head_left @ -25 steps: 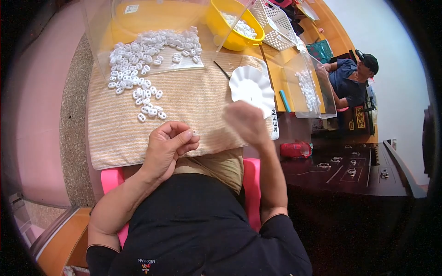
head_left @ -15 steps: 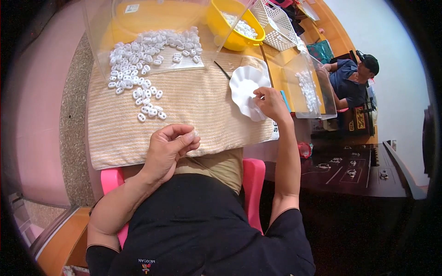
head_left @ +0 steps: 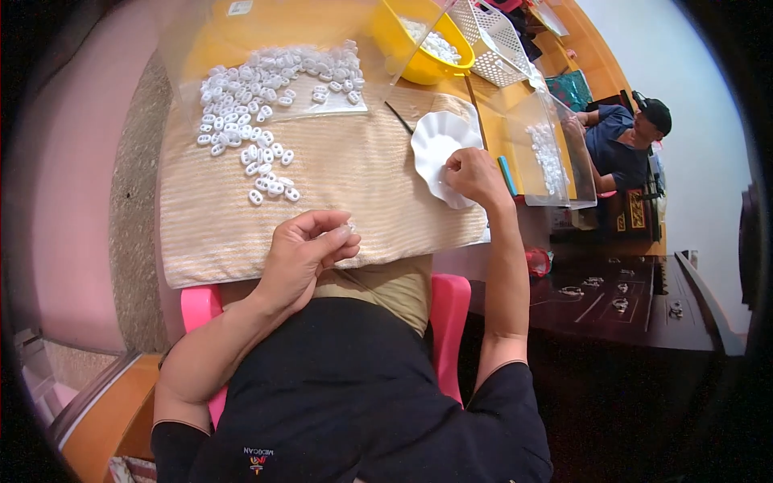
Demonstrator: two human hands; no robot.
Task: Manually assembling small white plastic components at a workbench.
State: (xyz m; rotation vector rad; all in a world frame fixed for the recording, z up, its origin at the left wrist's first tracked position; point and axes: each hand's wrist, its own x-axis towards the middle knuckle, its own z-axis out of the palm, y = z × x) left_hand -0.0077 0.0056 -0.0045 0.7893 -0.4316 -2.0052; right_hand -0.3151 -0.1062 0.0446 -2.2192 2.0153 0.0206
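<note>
Above the near part of a striped beige towel (head_left: 378,173), my left hand (head_left: 310,249) pinches a small white piece (head_left: 351,227) between thumb and fingertips; most of it is covered. My right hand (head_left: 477,179) reaches over a white wavy-rimmed dish (head_left: 439,145), its fingers drawn together at the dish's right side. Whatever those fingertips hold is hidden. Small white oval plastic pieces with two holes (head_left: 274,80) lie heaped at the back left, and several have spread onto the towel toward my left hand.
A clear plastic bin (head_left: 382,105) lies around the heap. Behind are a yellow basin (head_left: 419,68) of white pieces and a white perforated basket (head_left: 495,48). At right, another clear bin (head_left: 523,189) holds white pieces, near a seated person in a cap (head_left: 620,141). A dark stick (head_left: 398,117) touches the dish.
The view has shifted slightly. My right hand's fingers have curled in closer over the dish. My left hand keeps its pinch on the small white piece.
</note>
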